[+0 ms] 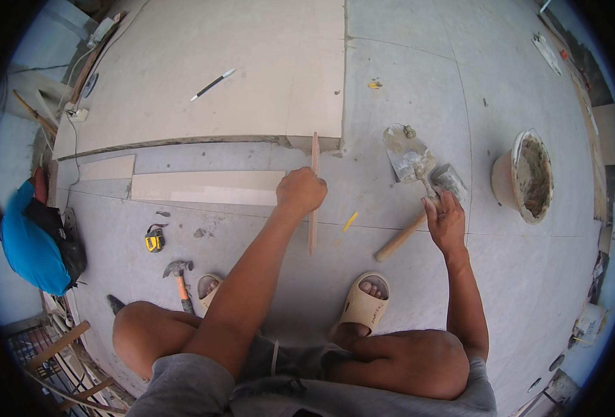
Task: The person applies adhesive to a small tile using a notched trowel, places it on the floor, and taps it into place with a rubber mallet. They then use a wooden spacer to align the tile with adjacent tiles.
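Note:
My left hand (302,190) is closed around a narrow beige tile strip (313,229), held on edge so that only its thin side shows. To the right, my right hand (446,221) has its fingers round the handle of a trowel (408,154). Wet grey mortar coats the trowel's blade, which points away from me. Beside that hand lies a mallet, its wooden handle (399,238) slanting toward me and its grey head (451,182) partly behind the trowel. Left of my left hand, a long beige tile strip (207,187) lies on the floor.
Raised beige tiling (224,48) bears a marker pen (213,85). A mortar bucket (507,177) stands right. A tape measure (154,239), a claw hammer (180,281) and a yellow stick (350,222) lie near my feet. Another person in blue (33,243) is at far left.

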A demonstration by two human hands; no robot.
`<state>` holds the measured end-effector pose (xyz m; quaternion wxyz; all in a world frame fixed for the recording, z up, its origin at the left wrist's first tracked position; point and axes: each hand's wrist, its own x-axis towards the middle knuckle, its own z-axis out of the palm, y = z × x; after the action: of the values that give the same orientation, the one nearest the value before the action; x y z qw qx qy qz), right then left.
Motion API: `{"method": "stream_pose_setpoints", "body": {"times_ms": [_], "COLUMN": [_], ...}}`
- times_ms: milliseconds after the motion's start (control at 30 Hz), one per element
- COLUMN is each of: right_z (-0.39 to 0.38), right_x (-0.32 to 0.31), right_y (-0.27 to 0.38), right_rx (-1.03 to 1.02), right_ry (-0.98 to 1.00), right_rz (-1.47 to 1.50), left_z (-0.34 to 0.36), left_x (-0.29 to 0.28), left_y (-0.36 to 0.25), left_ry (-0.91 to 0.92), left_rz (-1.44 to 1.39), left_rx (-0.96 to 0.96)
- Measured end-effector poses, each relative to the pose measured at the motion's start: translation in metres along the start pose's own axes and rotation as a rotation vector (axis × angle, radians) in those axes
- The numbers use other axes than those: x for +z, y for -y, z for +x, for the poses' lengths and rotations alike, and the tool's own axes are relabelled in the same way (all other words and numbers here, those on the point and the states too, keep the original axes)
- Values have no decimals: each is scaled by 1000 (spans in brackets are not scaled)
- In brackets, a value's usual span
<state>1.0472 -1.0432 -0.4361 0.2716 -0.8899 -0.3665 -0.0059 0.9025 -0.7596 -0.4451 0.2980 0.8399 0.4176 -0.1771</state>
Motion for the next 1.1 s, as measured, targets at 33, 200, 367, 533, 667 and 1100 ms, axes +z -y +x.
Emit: {"method": "stream_pose_setpoints", "body": {"times_ms": [33, 200, 367, 533, 667, 1100], "right_z": [-5, -18, -39, -68, -106, -129], "right_x": [-16, -95, -141, -101, -46, 42], "right_y": [-5, -32, -88, -128, -100, 19], "right_rx": [91, 396, 591, 897, 1016, 790], "right_ry": [-12, -327, -623, -693, -664, 32], "right_rz": [45, 417, 882, 1335, 1324, 1104], "left_z": [1, 6, 8, 8, 8, 17], "left_x": [1, 6, 8, 0, -3, 1], "left_y": [1, 7, 5, 10, 15, 104], "left_ry": [-3, -38, -49, -16, 3, 693], "left_rz": [-8, 16, 13, 30, 18, -196], "left_rx": [-1, 3, 71, 38, 26, -10]}}
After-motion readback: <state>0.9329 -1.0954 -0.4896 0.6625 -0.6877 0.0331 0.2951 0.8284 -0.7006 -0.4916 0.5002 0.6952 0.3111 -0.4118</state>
